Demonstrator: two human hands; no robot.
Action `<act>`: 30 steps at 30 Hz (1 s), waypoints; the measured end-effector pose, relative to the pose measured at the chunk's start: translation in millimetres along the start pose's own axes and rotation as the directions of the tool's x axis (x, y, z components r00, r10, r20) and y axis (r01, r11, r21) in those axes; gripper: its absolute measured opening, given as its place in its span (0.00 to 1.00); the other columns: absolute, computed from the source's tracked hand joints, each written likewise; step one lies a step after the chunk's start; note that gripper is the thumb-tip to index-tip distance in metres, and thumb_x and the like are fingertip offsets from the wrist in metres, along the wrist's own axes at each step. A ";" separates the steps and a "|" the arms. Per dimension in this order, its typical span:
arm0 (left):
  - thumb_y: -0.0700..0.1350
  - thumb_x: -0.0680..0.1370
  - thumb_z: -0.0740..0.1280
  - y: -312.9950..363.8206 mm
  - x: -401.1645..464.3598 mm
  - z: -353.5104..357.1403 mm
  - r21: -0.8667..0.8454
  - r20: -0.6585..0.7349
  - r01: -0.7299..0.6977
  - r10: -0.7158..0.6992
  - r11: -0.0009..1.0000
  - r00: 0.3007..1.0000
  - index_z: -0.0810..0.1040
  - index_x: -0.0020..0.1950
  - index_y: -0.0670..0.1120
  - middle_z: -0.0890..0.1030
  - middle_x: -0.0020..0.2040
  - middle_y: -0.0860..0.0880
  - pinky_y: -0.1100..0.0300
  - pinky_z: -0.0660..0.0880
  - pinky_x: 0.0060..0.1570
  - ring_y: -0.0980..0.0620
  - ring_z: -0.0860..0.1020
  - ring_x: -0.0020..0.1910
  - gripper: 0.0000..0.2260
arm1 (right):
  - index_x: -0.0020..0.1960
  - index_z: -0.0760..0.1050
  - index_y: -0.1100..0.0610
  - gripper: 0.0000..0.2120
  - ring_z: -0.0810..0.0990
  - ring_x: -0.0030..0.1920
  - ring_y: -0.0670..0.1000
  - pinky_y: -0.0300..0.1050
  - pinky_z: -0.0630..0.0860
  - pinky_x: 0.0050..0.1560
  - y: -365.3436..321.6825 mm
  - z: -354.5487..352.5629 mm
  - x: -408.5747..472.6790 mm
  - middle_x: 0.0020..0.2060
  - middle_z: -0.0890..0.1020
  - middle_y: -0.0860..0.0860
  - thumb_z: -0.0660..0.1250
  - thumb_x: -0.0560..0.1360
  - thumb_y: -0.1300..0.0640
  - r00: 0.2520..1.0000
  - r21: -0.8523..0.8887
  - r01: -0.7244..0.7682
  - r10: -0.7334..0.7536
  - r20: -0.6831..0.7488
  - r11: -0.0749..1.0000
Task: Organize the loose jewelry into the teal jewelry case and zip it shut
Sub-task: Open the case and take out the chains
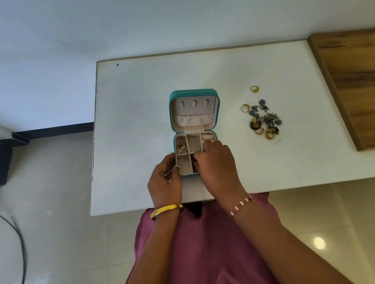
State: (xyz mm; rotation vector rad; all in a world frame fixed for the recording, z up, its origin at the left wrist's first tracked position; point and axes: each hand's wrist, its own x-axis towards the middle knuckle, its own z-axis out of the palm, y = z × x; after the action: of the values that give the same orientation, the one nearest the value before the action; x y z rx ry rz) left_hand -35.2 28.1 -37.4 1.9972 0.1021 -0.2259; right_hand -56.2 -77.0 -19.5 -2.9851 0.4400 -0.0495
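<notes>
Teal jewelry case (192,94) open, both hands' fingers (198,158) inside

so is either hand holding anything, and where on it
The left hand grips the case at its near left corner. The right hand curls over the near compartments; what it holds cannot be told.

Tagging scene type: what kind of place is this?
Probably a home room, not a workshop: a white table against a plain wall, glossy tiled floor, a wooden panel beside it.
</notes>
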 end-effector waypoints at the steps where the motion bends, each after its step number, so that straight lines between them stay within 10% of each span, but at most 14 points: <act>1: 0.33 0.74 0.63 -0.7 0.2 0.1 0.005 -0.003 -0.004 0.004 1.000 1.000 0.76 0.60 0.42 0.80 0.57 0.44 0.86 0.65 0.43 0.56 0.75 0.51 0.15 | 0.31 0.80 0.55 0.10 0.78 0.31 0.54 0.40 0.71 0.29 -0.8 -0.1 0.5 0.29 0.79 0.53 0.80 0.53 0.61 1.000 -0.008 0.003 -0.003 -0.006 1.000; 13: 0.33 0.74 0.64 -1.2 -1.6 1.2 0.005 -0.020 -0.024 0.024 1.000 0.999 0.77 0.59 0.41 0.80 0.56 0.44 0.85 0.65 0.43 0.56 0.76 0.50 0.14 | 0.44 0.75 0.63 0.04 0.74 0.47 0.58 0.50 0.71 0.46 14.1 -3.9 -1.5 0.44 0.77 0.59 0.65 0.73 0.62 0.999 0.413 -0.034 0.026 0.026 0.910; 17: 0.33 0.74 0.64 -1.8 -2.3 0.2 -0.005 -0.038 -0.011 0.011 1.000 0.999 0.76 0.59 0.42 0.80 0.56 0.44 0.85 0.65 0.43 0.54 0.76 0.51 0.14 | 0.47 0.71 0.61 0.02 0.75 0.48 0.55 0.32 0.68 0.43 17.2 -28.1 0.8 0.47 0.77 0.58 0.60 0.76 0.64 0.979 0.760 -0.187 0.184 0.091 0.622; 21: 0.35 0.75 0.63 0.9 -4.0 -2.5 0.006 -0.043 0.001 -0.001 1.000 0.999 0.75 0.60 0.42 0.79 0.58 0.44 0.75 0.68 0.50 0.57 0.74 0.51 0.14 | 0.42 0.67 0.55 0.09 0.80 0.42 0.53 0.42 0.79 0.45 21.3 -61.2 4.2 0.43 0.81 0.58 0.54 0.79 0.64 0.943 0.946 -0.296 0.197 0.267 0.130; 26: 0.34 0.75 0.62 4.2 -8.2 -3.7 0.041 -0.040 -0.053 0.055 0.998 0.998 0.75 0.60 0.42 0.79 0.58 0.43 0.66 0.69 0.53 0.56 0.74 0.50 0.14 | 0.42 0.67 0.57 0.10 0.83 0.36 0.51 0.44 0.81 0.43 35.6 -100.6 3.6 0.32 0.83 0.53 0.51 0.80 0.64 0.945 0.915 -0.202 0.176 0.276 -0.350; 30: 0.33 0.75 0.62 4.2 -9.2 -2.5 0.095 -0.018 -0.117 0.119 0.989 0.993 0.75 0.60 0.41 0.79 0.57 0.42 0.64 0.71 0.51 0.55 0.75 0.49 0.15 | 0.42 0.69 0.57 0.04 0.82 0.36 0.50 0.41 0.80 0.39 49.2 -123.3 -2.1 0.31 0.83 0.52 0.57 0.75 0.61 0.952 0.836 -0.088 0.200 0.229 -0.541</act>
State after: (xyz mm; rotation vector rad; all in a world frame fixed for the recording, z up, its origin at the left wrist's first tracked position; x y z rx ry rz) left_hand -43.2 28.9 -30.7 2.0918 -0.0122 -0.1334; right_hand -78.5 -137.6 96.5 -0.8244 0.4294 -0.3261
